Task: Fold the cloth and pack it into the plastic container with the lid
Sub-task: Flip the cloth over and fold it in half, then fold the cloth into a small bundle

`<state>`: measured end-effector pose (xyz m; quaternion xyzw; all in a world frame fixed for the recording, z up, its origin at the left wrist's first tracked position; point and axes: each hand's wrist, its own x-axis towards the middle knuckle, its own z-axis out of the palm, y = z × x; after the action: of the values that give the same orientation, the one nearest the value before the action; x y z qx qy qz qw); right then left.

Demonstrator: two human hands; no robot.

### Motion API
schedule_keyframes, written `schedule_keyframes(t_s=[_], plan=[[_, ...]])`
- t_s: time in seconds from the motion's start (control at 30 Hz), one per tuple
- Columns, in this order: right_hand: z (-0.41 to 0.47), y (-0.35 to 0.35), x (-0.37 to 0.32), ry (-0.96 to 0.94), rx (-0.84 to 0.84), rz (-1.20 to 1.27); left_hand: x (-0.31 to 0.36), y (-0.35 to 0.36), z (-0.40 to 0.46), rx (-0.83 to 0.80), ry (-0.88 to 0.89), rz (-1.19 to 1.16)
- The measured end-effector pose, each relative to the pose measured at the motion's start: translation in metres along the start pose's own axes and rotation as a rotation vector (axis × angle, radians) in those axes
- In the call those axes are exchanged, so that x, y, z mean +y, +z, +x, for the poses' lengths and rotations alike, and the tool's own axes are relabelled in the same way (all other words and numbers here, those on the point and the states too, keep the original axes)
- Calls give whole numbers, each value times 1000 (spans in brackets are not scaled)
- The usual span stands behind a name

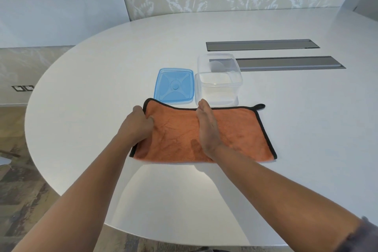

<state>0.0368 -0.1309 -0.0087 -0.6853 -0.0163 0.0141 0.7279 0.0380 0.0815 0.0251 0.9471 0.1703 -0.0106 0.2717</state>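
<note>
From my feed the orange cloth (pixel 235 135) lies flat on the white worktop (pixel 306 129), folded into a wide rectangle with black trim along its far and side edges and a small black loop (pixel 259 106) at the far right corner. My left hand (pixel 139 127) grips the cloth's left edge, fingers curled round it with the thumb on top, and the fabric bunches a little there. My right hand (pixel 206 127) stands on its edge across the middle of the cloth, fingers straight and together, pressing down along a line running from near side to far side; it holds nothing.

Just beyond the cloth's far edge sits the clear plastic container (pixel 218 80), upright and with nothing visible inside. The blue lid (pixel 174 86) lies flat on the worktop just left of the container, close to touching it; I cannot tell if they meet. The lid's near edge comes right up to the cloth's far left corner.

Farther back on the right, two long grey panels (pixel 286 63) are set into the worktop, one behind the other; the container's far wall overlaps the end of the nearer one
</note>
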Motion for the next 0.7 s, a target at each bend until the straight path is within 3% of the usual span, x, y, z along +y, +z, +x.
schedule_keyframes(t_s=[0.17,0.27,0.43,0.6,0.63,0.7], plan=[[0,7,-6,76,-58,84,8,-28,-6,157,94,93],[-5,9,-14,157,-69,260,17,-43,-10,161,160,96],[-11,0,-36,321,-103,273,62,-43,-22,12,276,-192],[-5,-28,-57,383,-333,307,110,-15,-43,-382,244,-744],[-3,-35,-60,366,-326,340,116,-9,-48,-417,261,-799],[3,-49,-66,320,-238,244,117,6,-60,-293,393,-741]])
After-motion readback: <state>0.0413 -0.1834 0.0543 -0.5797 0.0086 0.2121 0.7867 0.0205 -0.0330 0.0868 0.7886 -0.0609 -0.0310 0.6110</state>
